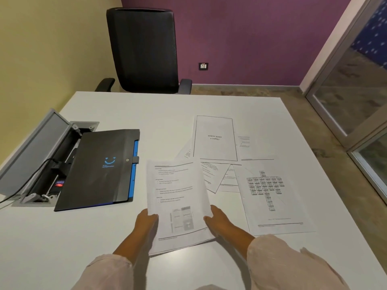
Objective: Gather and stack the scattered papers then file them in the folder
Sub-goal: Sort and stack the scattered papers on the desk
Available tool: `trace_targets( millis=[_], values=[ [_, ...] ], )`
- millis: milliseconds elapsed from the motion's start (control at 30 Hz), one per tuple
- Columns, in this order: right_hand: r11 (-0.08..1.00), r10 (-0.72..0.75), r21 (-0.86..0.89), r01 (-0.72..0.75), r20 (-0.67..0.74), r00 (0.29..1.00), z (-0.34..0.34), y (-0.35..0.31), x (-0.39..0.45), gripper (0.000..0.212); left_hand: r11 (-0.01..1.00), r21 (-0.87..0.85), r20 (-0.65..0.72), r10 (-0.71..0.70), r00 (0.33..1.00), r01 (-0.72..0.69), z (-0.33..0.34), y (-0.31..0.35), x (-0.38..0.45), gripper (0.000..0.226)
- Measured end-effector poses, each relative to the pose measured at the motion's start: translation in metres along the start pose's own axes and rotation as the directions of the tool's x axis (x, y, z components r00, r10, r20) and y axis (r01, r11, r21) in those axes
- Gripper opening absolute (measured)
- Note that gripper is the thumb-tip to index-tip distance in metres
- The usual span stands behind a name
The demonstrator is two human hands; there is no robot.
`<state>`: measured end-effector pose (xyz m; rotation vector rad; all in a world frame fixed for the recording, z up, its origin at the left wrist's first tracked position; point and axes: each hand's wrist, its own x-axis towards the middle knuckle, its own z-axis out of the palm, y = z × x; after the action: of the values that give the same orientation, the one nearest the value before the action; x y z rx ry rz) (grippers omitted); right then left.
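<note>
A small stack of printed papers [178,197] is lifted in front of me, its lower edge near the white table [125,109]. My left hand [145,221] grips its left edge and my right hand [217,220] grips its right edge. More sheets lie scattered to the right: a title page [214,138], a page with a chart [270,195], and several overlapping text pages [217,176] between them. A shut black folder [98,170] with a blue edge and a snap strap lies at the left.
An open grey cable box [37,155] with plugs and a black cord is set into the table, left of the folder. A black office chair [144,51] stands at the far edge. The table's right edge drops off to the floor [326,155].
</note>
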<state>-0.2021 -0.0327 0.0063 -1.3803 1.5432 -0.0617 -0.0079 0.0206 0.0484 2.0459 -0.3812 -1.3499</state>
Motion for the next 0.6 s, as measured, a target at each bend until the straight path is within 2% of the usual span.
trace_targets(
  millis=[67, 200, 300, 467, 533, 600],
  values=[
    [0.998, -0.055, 0.032, 0.055, -0.024, 0.998, -0.004, 0.002, 0.000, 0.041, 0.998, -0.037, 0.032, 0.061, 0.998, -0.059, -0.001, 0.001, -0.006, 0.004],
    [0.959, -0.173, 0.208, 0.191, -0.101, 0.980, -0.015, 0.003, -0.005, 0.044, 0.967, -0.078, 0.018, 0.243, 0.970, -0.241, -0.011, 0.005, -0.010, 0.031],
    [0.903, -0.224, 0.335, 0.268, -0.164, 0.961, -0.023, -0.003, -0.008, 0.043, 0.930, -0.087, -0.013, 0.358, 0.934, -0.358, -0.021, 0.012, -0.012, 0.035],
    [0.856, -0.335, 0.329, 0.399, -0.236, 0.912, -0.028, -0.017, -0.010, 0.035, 0.866, -0.192, -0.030, 0.465, 0.885, -0.461, -0.025, 0.020, -0.018, 0.039],
    [0.858, -0.378, 0.283, 0.429, -0.217, 0.900, -0.025, -0.014, -0.008, 0.030, 0.853, -0.161, 0.030, 0.507, 0.861, -0.497, -0.020, 0.022, -0.021, 0.039],
    [0.873, -0.380, 0.259, 0.414, -0.172, 0.909, -0.021, -0.015, -0.010, 0.028, 0.869, -0.119, 0.074, 0.490, 0.869, -0.480, -0.014, 0.022, -0.021, 0.036]
  ],
)
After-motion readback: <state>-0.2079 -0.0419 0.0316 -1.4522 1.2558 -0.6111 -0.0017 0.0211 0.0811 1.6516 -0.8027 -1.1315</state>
